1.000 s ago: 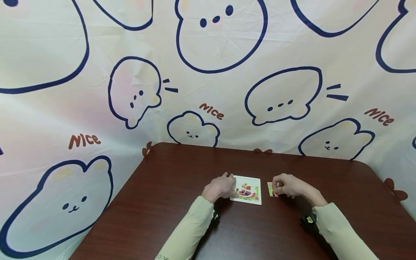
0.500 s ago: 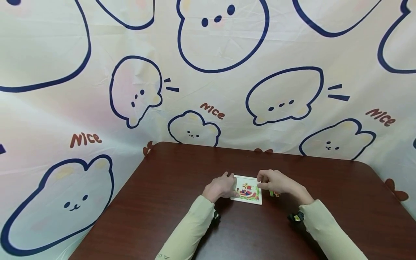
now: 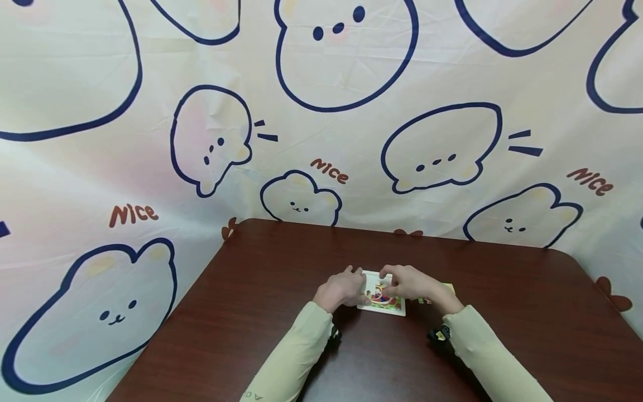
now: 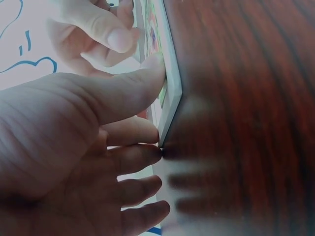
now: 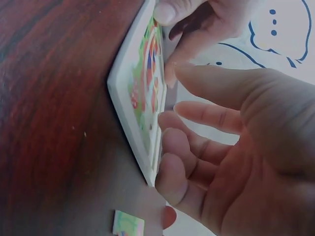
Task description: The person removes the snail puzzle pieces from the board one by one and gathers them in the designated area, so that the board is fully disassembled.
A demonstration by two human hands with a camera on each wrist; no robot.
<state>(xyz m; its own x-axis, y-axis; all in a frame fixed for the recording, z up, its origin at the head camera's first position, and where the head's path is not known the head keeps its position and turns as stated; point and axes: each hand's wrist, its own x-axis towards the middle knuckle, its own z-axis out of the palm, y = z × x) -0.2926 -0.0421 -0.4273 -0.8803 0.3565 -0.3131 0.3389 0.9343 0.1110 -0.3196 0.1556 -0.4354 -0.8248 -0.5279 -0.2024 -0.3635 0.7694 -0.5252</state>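
Near the middle of the dark wooden table [image 3: 251, 312] lies a small white-framed puzzle board [image 3: 384, 297], flat on the wood, with a colourful picture partly filled in. The left hand [image 3: 342, 289] rests at the board's left edge; in the left wrist view its thumb lies on the frame's top and the fingers, nearly straight, touch the table just beside the corner, steadying the board without gripping it. The right hand [image 3: 409, 282] hovers over the board's right half with fingers relaxed and spread, fingertips touching or nearly touching the picture surface; whether a piece sits under them cannot be told. To the right of the board, near it on the wood, lie loose puzzle pieces [image 3: 444, 289], and one small piece [image 5: 129, 223] shows just off the board's near corner in the right wrist view.

The board looks thin, stiff and light, probably card or thin wood, so it would slide easily on the smooth tabletop unless pinned at an edge, as the left hand is doing. The pieces seem flat, light and small, hard to lift from a polished surface; a fingertip pinch at opposite edges, or sliding one to the board's rim first, looks the surest hold. Pressing down flat should seat a piece without bending it.

Behind the board hangs a cartoon-printed cloth [image 3: 321, 111].
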